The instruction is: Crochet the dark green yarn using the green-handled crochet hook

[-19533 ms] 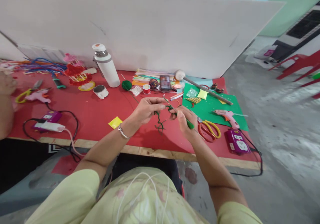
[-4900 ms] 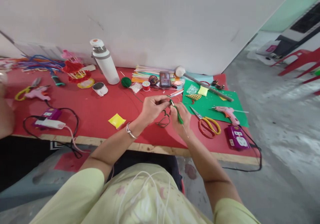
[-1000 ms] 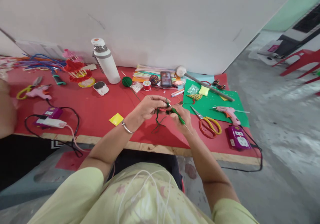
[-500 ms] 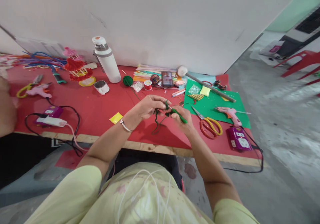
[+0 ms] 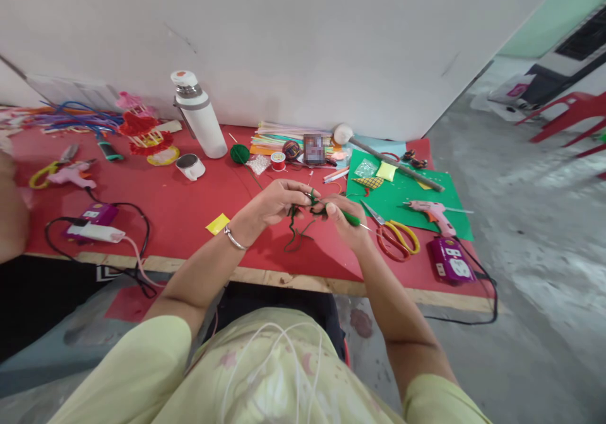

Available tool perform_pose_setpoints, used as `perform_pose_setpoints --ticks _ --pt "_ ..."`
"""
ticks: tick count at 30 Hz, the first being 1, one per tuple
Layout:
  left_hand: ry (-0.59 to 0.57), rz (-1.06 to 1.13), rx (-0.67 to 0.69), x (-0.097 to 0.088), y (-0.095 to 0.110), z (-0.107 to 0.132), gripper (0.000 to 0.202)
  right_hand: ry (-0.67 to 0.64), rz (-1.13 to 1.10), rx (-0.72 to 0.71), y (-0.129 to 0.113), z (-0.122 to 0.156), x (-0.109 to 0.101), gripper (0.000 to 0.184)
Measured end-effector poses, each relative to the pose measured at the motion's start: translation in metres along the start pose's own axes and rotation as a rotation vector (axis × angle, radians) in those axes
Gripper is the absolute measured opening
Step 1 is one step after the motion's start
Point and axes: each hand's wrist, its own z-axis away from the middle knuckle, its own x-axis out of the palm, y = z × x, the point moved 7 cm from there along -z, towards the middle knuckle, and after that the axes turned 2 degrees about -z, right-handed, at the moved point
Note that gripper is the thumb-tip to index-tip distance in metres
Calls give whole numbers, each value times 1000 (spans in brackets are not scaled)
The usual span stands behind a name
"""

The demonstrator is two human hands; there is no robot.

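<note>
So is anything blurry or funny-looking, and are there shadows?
Head view: the green yarn between the left hand and right hand looks smudgy; head view: soft shadow on the red table below them; head view: coloured squares cover what looks like a phone.

A white thermos (image 5: 206,127) stands near a cup (image 5: 193,171). A pink glue gun (image 5: 432,209) lies on green paper (image 5: 453,192).
</note>
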Motion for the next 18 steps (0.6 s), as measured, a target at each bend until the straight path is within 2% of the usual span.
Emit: perform_pose_setpoints --ticks 3,7,12,18 --pt "-14 4 -33 -3 1 1 24 -28 297 -213 -12 1 -4 32" --pt "-29 15 -47 -4 2 2 25 -63 570 -326 -10 5 -6 33" --pt "-19 17 -36 1 4 4 25 -81 662 -366 -5 10 -4 36" --pt "50 34 86 6 10 9 33 -37 792 -448 -9 10 -2 36"
